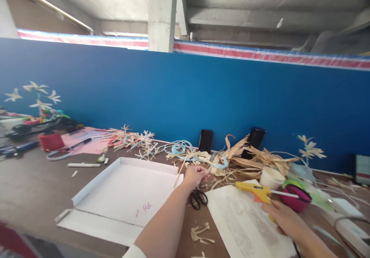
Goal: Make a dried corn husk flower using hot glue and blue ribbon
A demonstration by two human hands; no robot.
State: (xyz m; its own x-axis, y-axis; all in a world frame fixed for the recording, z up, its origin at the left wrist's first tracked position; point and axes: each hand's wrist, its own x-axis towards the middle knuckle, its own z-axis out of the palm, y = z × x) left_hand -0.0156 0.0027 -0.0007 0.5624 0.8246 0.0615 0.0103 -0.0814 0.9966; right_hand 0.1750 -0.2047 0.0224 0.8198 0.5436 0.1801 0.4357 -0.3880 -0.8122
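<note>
My right hand (279,213) is wrapped round the grip of a yellow glue gun (251,188), its nozzle pointing left above a printed sheet of paper (245,223). A white glue stick (285,193) juts from the gun's back end. My left hand (195,176) reaches to the near edge of a heap of dried husk strips (222,165), thumb and fingers pinched together. Whatever sits between those fingertips is too small to make out. Just below that wrist lie black-handled scissors (198,199). A thin pale stick (179,172) leans beside the hand, over a white box lid's edge.
The open white box lid (95,181) lies at left. Pale cut strips (202,233) rest at the front. A white cup (271,178), magenta pouch (297,198) and power strip (345,227) are at right. Phones (206,141) lean against the blue partition (185,92). Red tape (51,140) stands left.
</note>
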